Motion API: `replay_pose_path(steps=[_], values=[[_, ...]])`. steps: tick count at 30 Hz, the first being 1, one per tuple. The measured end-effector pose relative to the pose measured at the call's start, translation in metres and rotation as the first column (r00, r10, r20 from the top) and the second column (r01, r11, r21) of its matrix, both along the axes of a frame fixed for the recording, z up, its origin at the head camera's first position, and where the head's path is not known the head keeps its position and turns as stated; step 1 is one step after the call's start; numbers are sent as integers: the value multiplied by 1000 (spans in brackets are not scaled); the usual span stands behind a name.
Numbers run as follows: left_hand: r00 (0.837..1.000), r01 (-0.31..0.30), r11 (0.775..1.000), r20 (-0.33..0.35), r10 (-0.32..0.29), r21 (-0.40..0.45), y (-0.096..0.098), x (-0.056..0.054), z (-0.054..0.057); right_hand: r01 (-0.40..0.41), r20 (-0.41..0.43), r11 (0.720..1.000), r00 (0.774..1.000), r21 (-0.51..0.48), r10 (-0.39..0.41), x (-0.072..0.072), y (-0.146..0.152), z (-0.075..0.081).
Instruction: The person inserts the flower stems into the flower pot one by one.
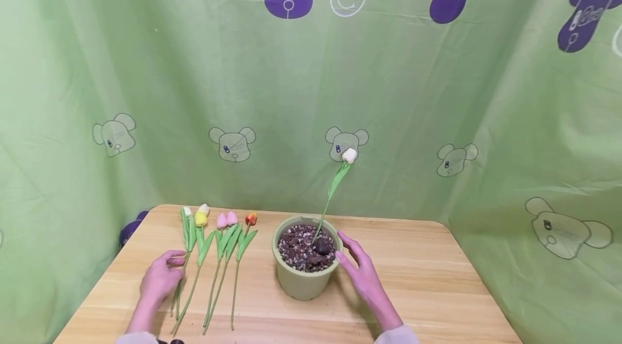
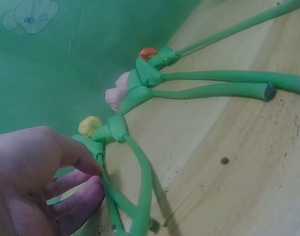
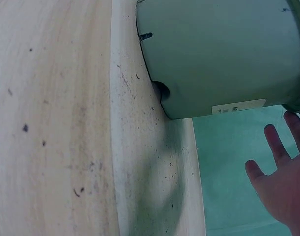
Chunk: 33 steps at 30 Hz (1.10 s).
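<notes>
My left hand (image 1: 162, 277) pinches the green stem of a tulip (image 2: 121, 199) at the left end of a row on the table; in the head view the nearest bloom there is white. Beside it lie a yellow tulip (image 1: 201, 218), pink tulips (image 1: 222, 220) and an orange-red tulip (image 1: 250, 219). A single white tulip (image 1: 349, 155) stands tilted to the right in the soil (image 1: 301, 249) of a green pot (image 1: 303, 283). With fingers spread, my right hand (image 1: 362, 271) touches the pot's right rim; the right wrist view shows these fingers (image 3: 276, 142) fairly straight.
The wooden table (image 1: 413, 279) carries the pot and tulips, with dark soil crumbs (image 3: 25, 128) scattered on it. A green curtain (image 1: 272, 90) with bear prints hangs behind and at both sides. A dark lump (image 1: 322, 247) sits on the soil near the planted stem.
</notes>
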<state>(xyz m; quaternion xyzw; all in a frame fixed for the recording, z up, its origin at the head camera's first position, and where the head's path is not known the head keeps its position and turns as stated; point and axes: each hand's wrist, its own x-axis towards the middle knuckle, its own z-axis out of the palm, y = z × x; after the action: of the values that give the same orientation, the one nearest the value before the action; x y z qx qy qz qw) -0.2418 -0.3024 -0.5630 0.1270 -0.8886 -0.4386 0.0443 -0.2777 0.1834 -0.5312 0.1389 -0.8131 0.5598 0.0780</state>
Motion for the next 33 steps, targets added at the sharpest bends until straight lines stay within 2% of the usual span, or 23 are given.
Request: replay_pose_path(steps=[6, 15, 21, 27, 33], values=[[1000, -10, 1000, 1, 10, 18, 0, 0, -2, 1, 9, 1000, 1000, 3, -1, 0, 0, 0], [1000, -8, 996, -14, 10, 93, -4, -2, -5, 5, 4, 1000, 1000, -4, -5, -1, -1, 1], [1000, -7, 1000, 1, 7, 10, -3, -3, -5, 3, 2, 1000, 1000, -2, -3, -1, -1, 0], [999, -35, 998, 32, 36, -45, -4, -4, -1, -7, -2, 1000, 1000, -15, 7, -1, -1, -1], [999, -52, 996, 11, 53, -76, -10, -1, 2, -14, -10, 1000, 1000, -21, 14, -2, -1, -1]])
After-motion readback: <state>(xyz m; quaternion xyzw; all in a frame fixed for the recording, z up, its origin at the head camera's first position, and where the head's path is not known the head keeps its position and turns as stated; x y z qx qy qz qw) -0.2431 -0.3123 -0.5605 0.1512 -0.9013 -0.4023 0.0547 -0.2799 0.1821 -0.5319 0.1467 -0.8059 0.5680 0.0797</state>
